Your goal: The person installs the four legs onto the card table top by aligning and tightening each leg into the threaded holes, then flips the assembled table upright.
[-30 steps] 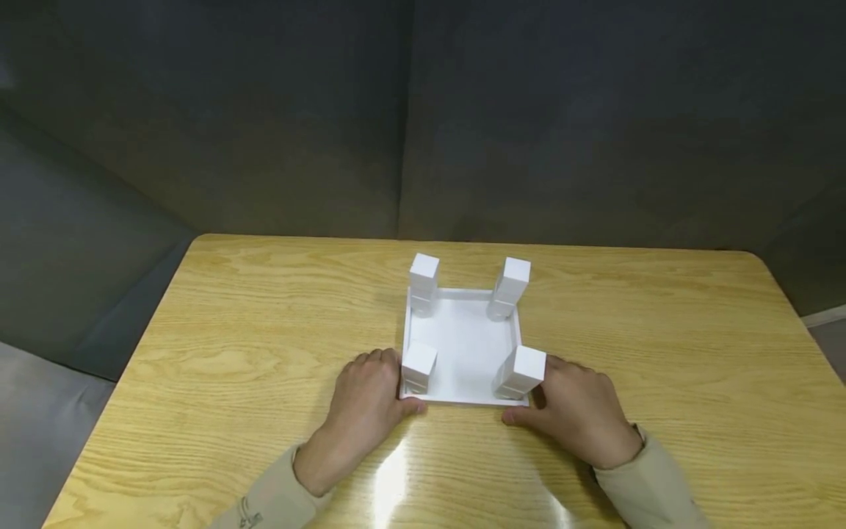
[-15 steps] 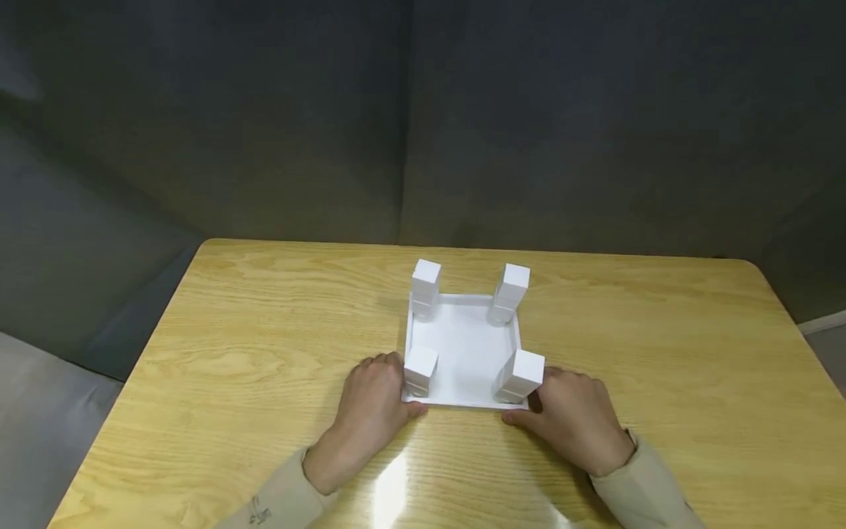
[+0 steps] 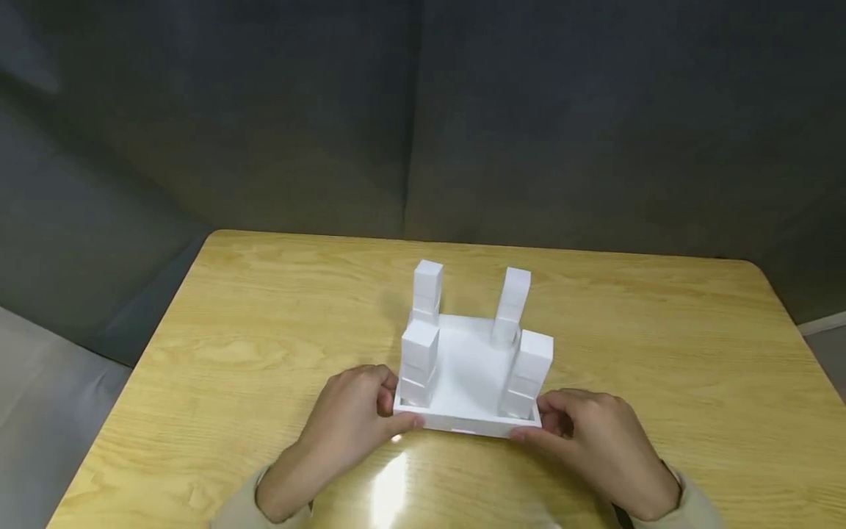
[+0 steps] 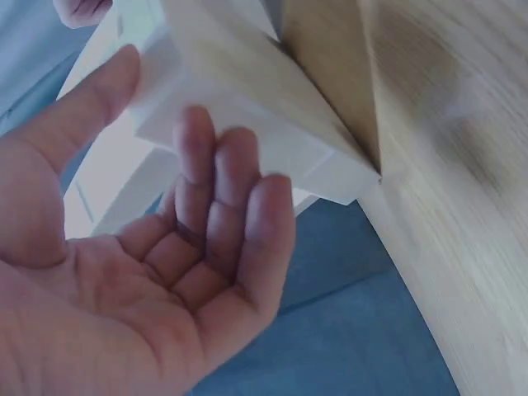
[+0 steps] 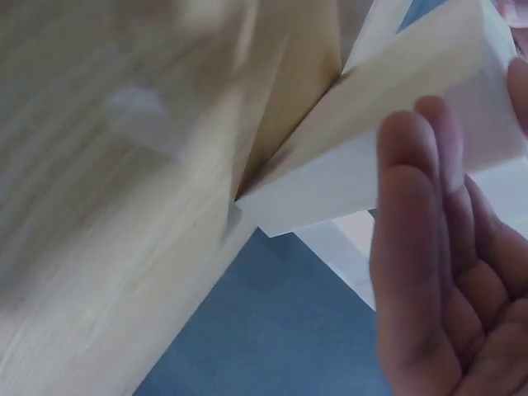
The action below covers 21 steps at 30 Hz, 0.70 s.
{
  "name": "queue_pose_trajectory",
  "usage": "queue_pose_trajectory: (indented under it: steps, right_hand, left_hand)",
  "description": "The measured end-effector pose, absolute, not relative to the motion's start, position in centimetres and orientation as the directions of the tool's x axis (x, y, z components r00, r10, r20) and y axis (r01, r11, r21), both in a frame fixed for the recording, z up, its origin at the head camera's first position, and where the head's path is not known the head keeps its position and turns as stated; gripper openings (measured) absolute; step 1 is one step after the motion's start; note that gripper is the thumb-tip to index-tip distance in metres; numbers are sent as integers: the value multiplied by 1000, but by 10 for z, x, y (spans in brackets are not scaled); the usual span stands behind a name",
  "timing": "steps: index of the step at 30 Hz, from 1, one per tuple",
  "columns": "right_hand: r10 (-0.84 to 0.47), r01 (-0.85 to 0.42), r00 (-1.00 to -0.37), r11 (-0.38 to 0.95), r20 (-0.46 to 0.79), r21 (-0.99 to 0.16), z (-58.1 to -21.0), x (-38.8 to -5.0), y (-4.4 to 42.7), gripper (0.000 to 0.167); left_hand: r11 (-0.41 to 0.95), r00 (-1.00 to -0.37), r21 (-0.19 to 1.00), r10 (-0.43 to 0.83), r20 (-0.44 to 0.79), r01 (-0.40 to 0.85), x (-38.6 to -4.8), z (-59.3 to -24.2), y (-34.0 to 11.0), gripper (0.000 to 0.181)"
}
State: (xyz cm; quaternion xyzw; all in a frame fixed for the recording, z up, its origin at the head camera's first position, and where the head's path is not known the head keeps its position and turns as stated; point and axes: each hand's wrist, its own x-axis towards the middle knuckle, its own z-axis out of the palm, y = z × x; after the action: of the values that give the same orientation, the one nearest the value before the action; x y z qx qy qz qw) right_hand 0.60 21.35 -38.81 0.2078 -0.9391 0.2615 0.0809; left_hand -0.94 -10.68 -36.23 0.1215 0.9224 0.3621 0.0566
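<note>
A shallow white square tray (image 3: pixel 469 367) with a block-like post at each corner stands with its posts upward, like a small table turned over. Its near side is raised off the wooden table, and its far edge stays low, touching the tabletop in the wrist views. At the near left corner my left hand (image 3: pixel 344 419) grips it, thumb on the front edge and fingers at the side. My right hand (image 3: pixel 595 441) holds the near right corner likewise. The left wrist view has the left fingers (image 4: pixel 239 177) beside the tray's side wall; the right fingers (image 5: pixel 408 198) show similarly.
The wooden tabletop (image 3: pixel 264 308) extends to both sides and behind the tray. A dark partition (image 3: pixel 423 117) stands along its far edge, and a grey panel (image 3: pixel 53 411) lies beyond the left edge.
The tray's near side has risen from the table and come slightly toward me, tilting it. Both hands have moved with it and spread a little, keeping their corners.
</note>
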Motion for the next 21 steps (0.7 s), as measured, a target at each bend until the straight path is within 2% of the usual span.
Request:
queue_pose_trajectory:
  steps: [2, 8, 12, 21]
  right_hand:
    - [-341, -449, -891, 755, 299, -477, -387, 12, 214, 46]
    - [-260, -370, -928, 730, 267, -574, -374, 26, 214, 26]
    - [-211, -339, -938, 722, 276, -603, -365, 28, 215, 20]
    - [-234, -382, -920, 712, 313, -589, -347, 16, 221, 32]
  left_hand:
    - [706, -961, 685, 276, -33, 179, -6, -357, -109, 39]
    - [646, -957, 746, 286, -39, 163, 2, -346, -115, 35]
    - [601, -960, 784, 278, -22, 156, 4, -340, -116, 29]
    - [546, -952, 822, 306, -16, 161, -8, -328, -116, 26]
